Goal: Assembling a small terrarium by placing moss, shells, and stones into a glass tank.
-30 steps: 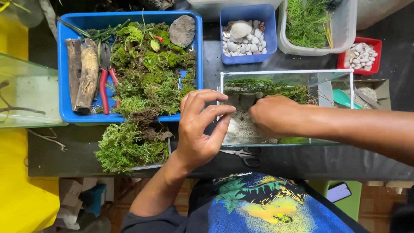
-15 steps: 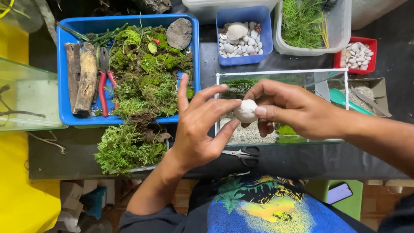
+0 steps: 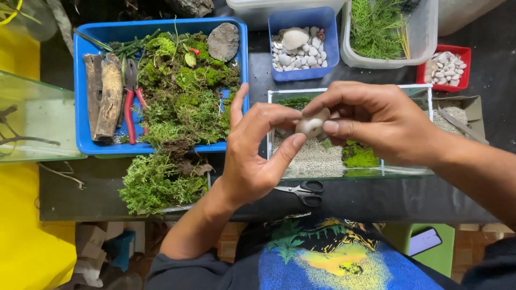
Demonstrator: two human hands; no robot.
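A small pale rounded stone (image 3: 312, 125) is pinched between the fingertips of my right hand (image 3: 379, 121) and my left hand (image 3: 257, 153), above a rectangular glass tank (image 3: 408, 171). The tank holds pale gravel (image 3: 309, 158) and a patch of green moss (image 3: 359, 156). My left thumb points up and its fingers reach to the stone from the left. My right hand covers much of the tank's middle.
A blue tray (image 3: 81, 107) at left holds moss, bark pieces, red-handled pliers (image 3: 130, 102) and a grey rock (image 3: 222, 41). A blue tub of white stones (image 3: 301, 43), a clear box of greenery (image 3: 382, 29), a red dish of pebbles (image 3: 445, 63), black scissors (image 3: 303, 189), loose moss (image 3: 156, 182).
Both hands were down inside the tank a second ago; they have come up out of it holding the pale stone between their fingertips.
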